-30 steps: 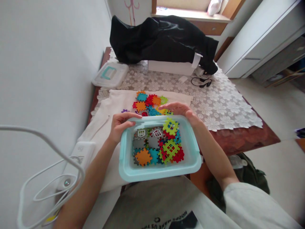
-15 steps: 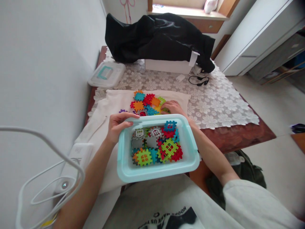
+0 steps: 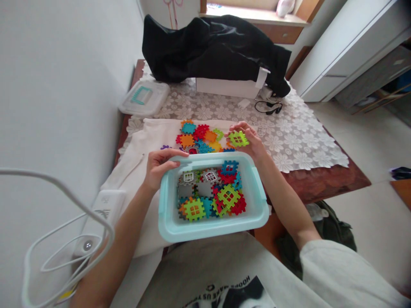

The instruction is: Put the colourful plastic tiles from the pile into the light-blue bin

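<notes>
My left hand (image 3: 162,167) grips the far left rim of a pale turquoise plastic bin (image 3: 213,233), which tilts toward me. Inside it lie several interlocking toy tiles, among them a lime window tile (image 3: 228,196), a blue window tile (image 3: 229,167) and grey ones. Between the fingers of my right hand (image 3: 252,141), above the cloth past the bin's far right corner, is a green window tile (image 3: 238,138). Beyond the bin a loose pile of tiles in orange, red, blue and yellow, with an orange tile (image 3: 186,140) at its left, rests on a cream cloth (image 3: 154,132).
A clear lid (image 3: 144,99) with a turquoise handle lies at the back left. Black sheeting (image 3: 215,51) covers a white box (image 3: 229,87) at the back. Dark-framed headphones or glasses (image 3: 269,107) sit on the lace tablecloth (image 3: 295,132). A white cable (image 3: 64,184) loops at left.
My right hand has lifted a green window tile off the pile and drawn it up and to the right. My left hand and the bin have hardly moved.
</notes>
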Tool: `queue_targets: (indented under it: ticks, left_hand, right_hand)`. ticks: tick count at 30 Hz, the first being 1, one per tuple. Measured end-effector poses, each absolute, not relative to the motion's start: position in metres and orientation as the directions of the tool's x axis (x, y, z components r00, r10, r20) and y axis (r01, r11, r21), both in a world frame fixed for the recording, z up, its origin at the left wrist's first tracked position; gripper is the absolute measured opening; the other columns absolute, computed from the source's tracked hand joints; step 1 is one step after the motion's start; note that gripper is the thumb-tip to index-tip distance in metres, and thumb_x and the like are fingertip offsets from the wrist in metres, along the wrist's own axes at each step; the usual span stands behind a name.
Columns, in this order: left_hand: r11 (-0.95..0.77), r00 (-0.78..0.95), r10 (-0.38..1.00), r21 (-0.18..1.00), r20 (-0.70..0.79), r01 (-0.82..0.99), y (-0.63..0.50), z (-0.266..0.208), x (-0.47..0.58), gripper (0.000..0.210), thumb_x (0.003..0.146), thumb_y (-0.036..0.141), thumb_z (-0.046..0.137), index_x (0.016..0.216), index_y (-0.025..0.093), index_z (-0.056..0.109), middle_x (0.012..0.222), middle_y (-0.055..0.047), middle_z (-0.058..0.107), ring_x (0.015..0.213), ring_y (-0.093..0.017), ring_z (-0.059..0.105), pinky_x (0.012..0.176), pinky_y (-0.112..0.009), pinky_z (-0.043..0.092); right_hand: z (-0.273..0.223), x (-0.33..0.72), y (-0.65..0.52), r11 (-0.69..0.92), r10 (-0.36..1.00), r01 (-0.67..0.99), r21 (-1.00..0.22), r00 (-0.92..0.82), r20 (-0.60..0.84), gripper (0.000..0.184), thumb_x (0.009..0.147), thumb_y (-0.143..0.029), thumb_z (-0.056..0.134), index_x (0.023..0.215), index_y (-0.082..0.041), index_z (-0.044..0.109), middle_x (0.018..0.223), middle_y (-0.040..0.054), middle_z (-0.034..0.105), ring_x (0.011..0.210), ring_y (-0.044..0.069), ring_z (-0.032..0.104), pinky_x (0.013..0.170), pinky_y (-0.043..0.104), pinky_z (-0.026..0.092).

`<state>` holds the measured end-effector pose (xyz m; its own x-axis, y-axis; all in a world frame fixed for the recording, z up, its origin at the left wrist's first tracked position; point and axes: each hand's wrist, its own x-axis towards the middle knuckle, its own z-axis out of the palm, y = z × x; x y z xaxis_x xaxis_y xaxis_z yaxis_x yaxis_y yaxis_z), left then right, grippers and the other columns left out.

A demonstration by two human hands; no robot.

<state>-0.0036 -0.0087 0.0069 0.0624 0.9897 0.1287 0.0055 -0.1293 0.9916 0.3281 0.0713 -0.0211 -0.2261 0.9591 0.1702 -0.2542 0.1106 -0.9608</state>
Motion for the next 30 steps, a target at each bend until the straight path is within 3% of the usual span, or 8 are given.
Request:
queue_targets:
  ticks: [6,8,12,14,17,24,27,30]
  left_hand:
    - [-0.113,0.057,0.992,0.993,0.114,-0.023,-0.008,0.008,-0.002,0.025,0.067,0.028,0.082,0.087,0.021,0.096,0.084,-0.010,0.088,0.070,-0.023,0.074,0.057,-0.028,0.048]
    - [-0.111,0.065,0.991,0.993,0.114,-0.040,-0.008,0.009,-0.002,0.025,0.066,0.027,0.083,0.088,0.021,0.096,0.083,-0.010,0.088,0.067,-0.021,0.073,0.056,-0.026,0.047]
    - [-0.126,0.073,0.989,0.991,0.128,-0.036,-0.008,0.008,-0.003,0.025,0.067,0.028,0.083,0.088,0.022,0.096,0.082,-0.009,0.087,0.064,-0.019,0.070,0.053,-0.025,0.045]
    - [-0.133,0.073,0.988,0.991,0.135,-0.026,-0.009,0.008,-0.003,0.025,0.069,0.029,0.082,0.088,0.022,0.096,0.081,-0.008,0.087,0.063,-0.019,0.070,0.052,-0.025,0.045]
    - [-0.132,0.070,0.989,0.991,0.134,-0.022,-0.009,0.009,-0.003,0.025,0.068,0.028,0.082,0.088,0.022,0.096,0.083,-0.009,0.088,0.066,-0.021,0.072,0.053,-0.026,0.048]
    - [-0.125,0.071,0.989,0.992,0.127,-0.028,-0.007,0.010,-0.002,0.025,0.066,0.027,0.083,0.087,0.022,0.096,0.083,-0.009,0.088,0.067,-0.020,0.072,0.055,-0.024,0.048]
    - [-0.127,0.070,0.989,0.992,0.128,-0.025,-0.007,0.009,-0.002,0.026,0.066,0.028,0.083,0.087,0.023,0.096,0.083,-0.008,0.088,0.067,-0.019,0.072,0.055,-0.024,0.047]
    - [-0.118,0.069,0.990,0.992,0.120,-0.036,-0.007,0.009,-0.001,0.026,0.065,0.028,0.083,0.087,0.024,0.096,0.081,-0.008,0.088,0.064,-0.019,0.070,0.053,-0.024,0.045]
  right_hand:
    - [-0.007,0.332,0.051,0.156,0.819,-0.280,-0.947,-0.499,0.283,0.082,0.071,-0.102,0.080,0.111,-0.031,0.079,0.107,0.0096,0.080,0.125,0.037,0.078,0.107,0.059,0.065]
    - [-0.009,0.330,0.055,0.208,0.814,-0.208,-0.956,-0.504,0.287,0.084,0.081,-0.105,0.067,0.114,-0.030,0.082,0.111,0.0106,0.082,0.124,0.037,0.079,0.110,0.058,0.064]
    - [-0.027,0.338,0.077,0.403,0.903,0.347,-0.847,-0.299,0.308,0.054,0.104,-0.075,0.068,0.120,-0.026,0.084,0.128,0.0121,0.082,0.129,0.037,0.075,0.124,0.061,0.054]
    - [-0.040,0.348,0.088,0.375,0.927,0.626,-0.684,-0.234,0.293,0.045,0.103,-0.059,0.076,0.128,-0.023,0.084,0.142,0.0166,0.078,0.138,0.043,0.069,0.128,0.068,0.048]
    - [-0.056,0.363,0.096,0.298,0.953,0.817,-0.494,-0.227,0.199,0.053,0.094,-0.047,0.088,0.139,-0.020,0.081,0.155,0.0212,0.070,0.144,0.049,0.063,0.126,0.072,0.049]
    - [-0.060,0.363,0.100,0.283,0.959,0.844,-0.456,-0.237,0.156,0.030,0.099,-0.032,0.078,0.125,-0.019,0.086,0.132,0.0163,0.080,0.126,0.038,0.073,0.112,0.053,0.059]
    - [-0.056,0.358,0.103,0.302,0.951,0.763,-0.572,-0.203,0.232,0.028,0.105,-0.032,0.067,0.118,-0.018,0.088,0.123,0.0143,0.082,0.117,0.032,0.076,0.108,0.047,0.059]
    - [-0.045,0.353,0.098,0.361,0.933,0.452,-0.816,-0.178,0.314,0.039,0.107,-0.055,0.070,0.115,-0.022,0.088,0.113,0.0096,0.083,0.100,0.026,0.076,0.096,0.041,0.061]
